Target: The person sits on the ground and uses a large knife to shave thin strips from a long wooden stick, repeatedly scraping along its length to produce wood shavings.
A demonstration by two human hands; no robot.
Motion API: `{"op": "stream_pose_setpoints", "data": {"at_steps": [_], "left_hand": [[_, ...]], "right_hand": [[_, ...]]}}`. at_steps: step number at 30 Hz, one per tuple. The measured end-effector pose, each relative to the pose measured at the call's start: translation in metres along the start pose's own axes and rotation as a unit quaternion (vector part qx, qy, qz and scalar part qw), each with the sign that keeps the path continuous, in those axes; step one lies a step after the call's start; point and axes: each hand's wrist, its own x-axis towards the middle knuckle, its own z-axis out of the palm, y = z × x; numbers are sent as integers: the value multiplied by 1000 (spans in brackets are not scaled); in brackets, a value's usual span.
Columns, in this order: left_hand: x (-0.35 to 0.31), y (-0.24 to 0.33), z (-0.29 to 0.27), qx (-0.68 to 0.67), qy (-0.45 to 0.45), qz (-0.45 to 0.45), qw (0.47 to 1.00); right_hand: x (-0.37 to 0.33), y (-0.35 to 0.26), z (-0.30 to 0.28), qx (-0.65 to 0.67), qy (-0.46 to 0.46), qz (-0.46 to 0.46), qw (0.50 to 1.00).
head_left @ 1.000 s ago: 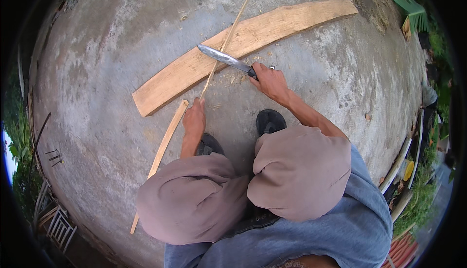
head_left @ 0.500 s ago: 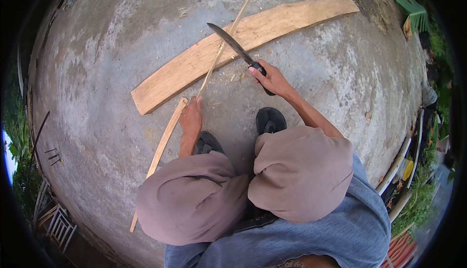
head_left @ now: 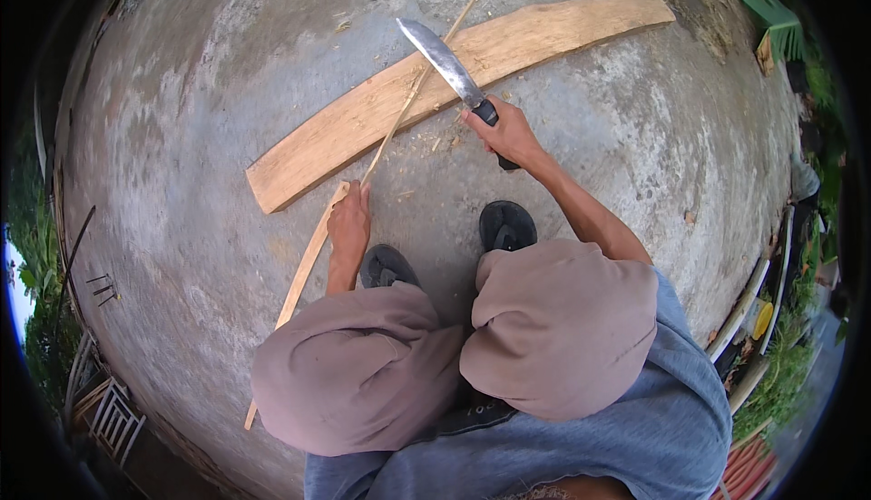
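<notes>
The person is squatting on a concrete floor (head_left: pixel 227 73), knees drawn up, with a long wooden plank (head_left: pixel 472 69) lying flat in front, apparently serving as a chopping rest. A thin stick (head_left: pixel 408 101) is running slantwise across the plank, its near end by the left hand (head_left: pixel 349 225), which is curling closed around it and a flatter wooden strip (head_left: pixel 304 264), seemingly steadying both against the ground. The right hand (head_left: pixel 508 134) is wrapping tightly around the dark handle of a machete (head_left: pixel 446 63), fingers fully closed; the blade is lifting clear above the stick and plank, pointing away. Pale wood chips (head_left: pixel 435 142) are lying between plank and feet.
</notes>
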Motion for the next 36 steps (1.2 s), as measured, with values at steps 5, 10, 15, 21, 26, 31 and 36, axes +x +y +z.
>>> {"op": "stream_pose_setpoints", "data": {"at_steps": [5, 10, 15, 21, 26, 31, 36], "left_hand": [[2, 8, -5, 15, -35, -16, 999], [0, -3, -1, -9, -12, -4, 1000], [0, 2, -6, -4, -26, -9, 1000], [-1, -1, -1, -14, -3, 11, 1000], [-5, -6, -8, 6, -17, -14, 1000], [1, -8, 3, -10, -7, 13, 1000], [-8, -12, -4, 5, -1, -1, 1000]], "right_hand": [[10, 28, 10, -79, 22, -60, 995], [-3, -1, 8, 9, 62, -12, 998], [7, 19, 11, -106, 3, -77, 991], [0, 8, 15, 52, 83, -27, 995], [10, 21, 16, -170, 34, -83, 981], [8, 20, 20, 31, 106, -9, 994], [1, 15, 18, -101, 9, -41, 994]]}}
